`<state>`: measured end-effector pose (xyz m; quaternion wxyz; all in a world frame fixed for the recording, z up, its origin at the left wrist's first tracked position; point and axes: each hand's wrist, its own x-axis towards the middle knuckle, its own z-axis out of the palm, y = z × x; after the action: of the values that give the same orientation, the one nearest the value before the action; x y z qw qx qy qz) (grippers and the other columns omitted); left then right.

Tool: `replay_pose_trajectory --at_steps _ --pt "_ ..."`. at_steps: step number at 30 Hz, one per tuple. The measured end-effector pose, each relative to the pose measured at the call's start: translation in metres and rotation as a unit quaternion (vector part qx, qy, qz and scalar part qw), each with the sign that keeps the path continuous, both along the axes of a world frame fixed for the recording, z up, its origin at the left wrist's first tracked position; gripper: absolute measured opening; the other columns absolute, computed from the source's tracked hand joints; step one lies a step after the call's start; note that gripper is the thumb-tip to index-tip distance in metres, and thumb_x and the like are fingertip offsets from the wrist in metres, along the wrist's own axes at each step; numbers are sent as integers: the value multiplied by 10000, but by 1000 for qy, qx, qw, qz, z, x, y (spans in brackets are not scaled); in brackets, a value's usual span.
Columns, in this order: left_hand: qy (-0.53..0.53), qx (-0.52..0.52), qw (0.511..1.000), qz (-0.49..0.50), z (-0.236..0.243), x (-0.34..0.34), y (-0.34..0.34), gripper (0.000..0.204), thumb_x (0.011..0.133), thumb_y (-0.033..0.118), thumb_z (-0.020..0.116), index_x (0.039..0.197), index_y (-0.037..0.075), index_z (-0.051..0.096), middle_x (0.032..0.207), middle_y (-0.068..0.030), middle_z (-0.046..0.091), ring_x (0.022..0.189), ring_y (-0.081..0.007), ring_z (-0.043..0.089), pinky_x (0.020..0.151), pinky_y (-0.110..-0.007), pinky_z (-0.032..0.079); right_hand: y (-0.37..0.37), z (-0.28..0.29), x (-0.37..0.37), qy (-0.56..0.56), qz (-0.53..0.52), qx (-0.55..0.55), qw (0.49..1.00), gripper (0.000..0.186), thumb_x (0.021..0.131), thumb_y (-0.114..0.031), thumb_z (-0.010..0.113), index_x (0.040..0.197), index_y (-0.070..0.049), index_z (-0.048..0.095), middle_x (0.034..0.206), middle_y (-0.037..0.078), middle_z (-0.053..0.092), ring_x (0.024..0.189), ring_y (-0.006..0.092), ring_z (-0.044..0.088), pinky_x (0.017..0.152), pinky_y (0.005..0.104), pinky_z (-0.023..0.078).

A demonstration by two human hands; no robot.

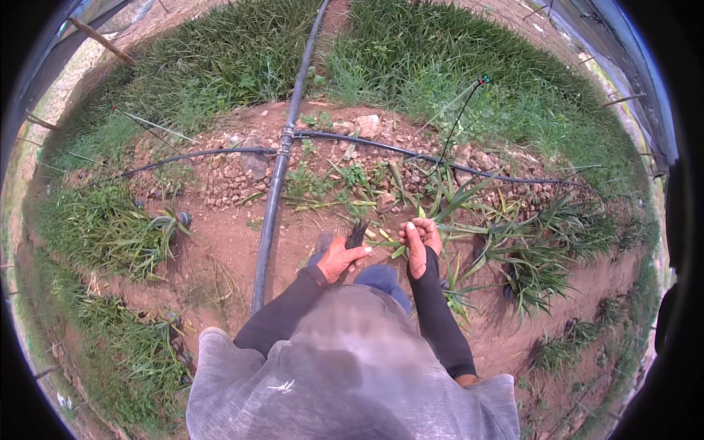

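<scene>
My left hand (339, 259) is closed round a dark, bristly clump (357, 235), which looks like plant roots and points away from me. The thumb lies across its near end. My right hand (423, 242) is just to the right, with thumb and fingers curled together in a pinch. Whatever it holds, if anything, is too small to make out. Long green leaves (458, 202) rise from the plants close beside the right hand. Pale cut or fallen leaf pieces (383, 235) lie on the soil between and beyond my hands.
A thick black pipe (275, 198) runs lengthwise to my left, with thinner hoses (411, 152) branching both ways. A sprinkler stake (462, 117) stands at the far right. Stones (369, 126) line the soil ahead. Leafy plants (110, 227) stand in rows on both sides; dense green beds (455, 59) lie beyond.
</scene>
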<state>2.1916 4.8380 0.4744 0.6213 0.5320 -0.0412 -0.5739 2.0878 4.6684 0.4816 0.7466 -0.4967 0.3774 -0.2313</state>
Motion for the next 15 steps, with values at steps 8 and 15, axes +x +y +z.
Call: replay_pose_trajectory --at_steps 8,15 --pt "14 22 996 -82 0 65 -84 156 821 186 680 836 90 558 592 62 442 465 -42 378 410 -211 278 -82 -13 -29 80 116 -74 987 141 870 -57 618 997 3 615 877 47 655 762 93 589 697 247 482" --pt "-16 49 990 -133 1 93 -179 160 822 197 669 837 90 551 585 65 420 447 -46 346 408 -225 246 -136 7 -23 170 257 -83 948 241 829 -174 664 1028 -38 672 982 77 668 875 138 619 793 303 490"
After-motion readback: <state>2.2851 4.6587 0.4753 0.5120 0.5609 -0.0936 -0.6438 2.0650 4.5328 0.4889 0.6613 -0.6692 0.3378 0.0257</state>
